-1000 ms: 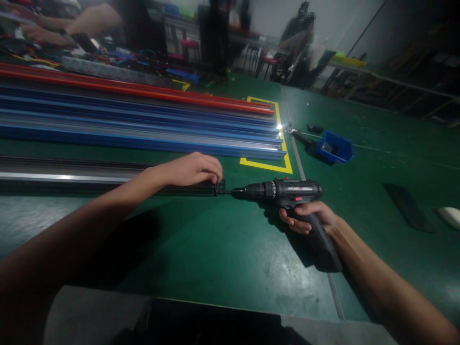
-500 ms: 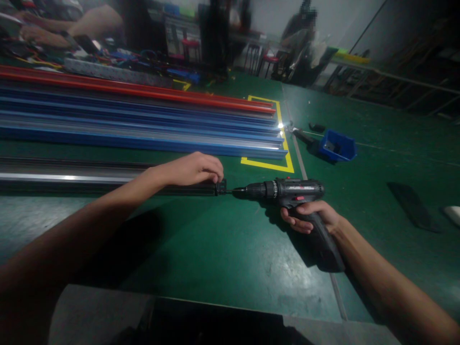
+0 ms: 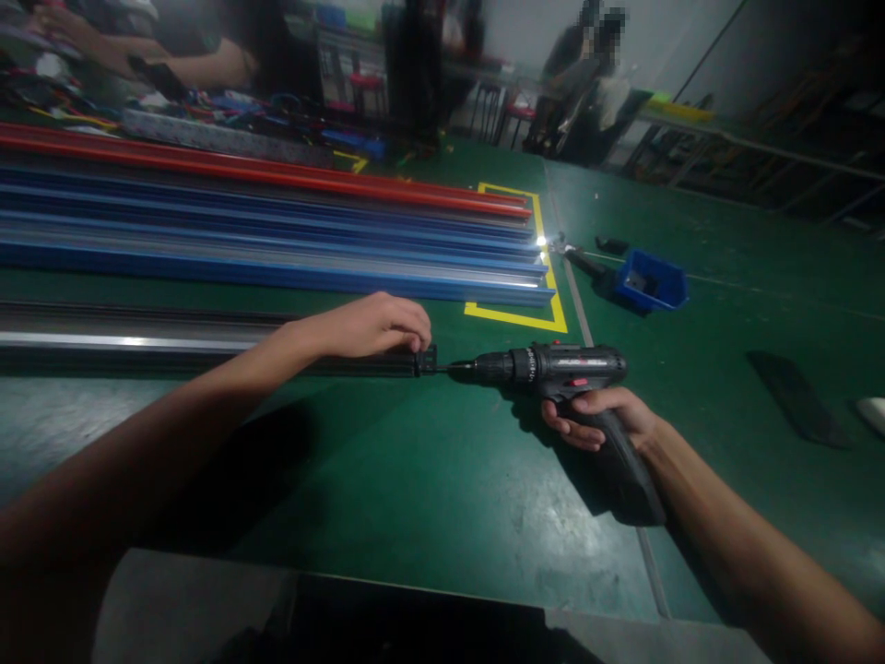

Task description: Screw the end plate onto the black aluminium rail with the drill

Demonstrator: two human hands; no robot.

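My right hand (image 3: 601, 420) is wrapped round the grip of a black cordless drill (image 3: 581, 364), which points left. The drill's bit meets a small black end bracket (image 3: 429, 360) at the right end of a long dark metal rail (image 3: 172, 341). Over that end, my left hand (image 3: 387, 327) has its fingers bent down and closed on the bracket; the fingertips are partly hidden. The rail lies lengthwise on the green tabletop (image 3: 415, 498), running out of view to the left.
Behind the rail lie several blue rails (image 3: 277, 244) and a red rail (image 3: 277, 171), their ends inside a yellow tape outline (image 3: 518, 321). A blue bin (image 3: 650, 281) and a dark flat object (image 3: 795, 397) are at right. Across the table, a person's arms (image 3: 207, 69) are among wires.
My hands, the drill and the rail hold almost the same places. The arms of the person across the table have shifted.
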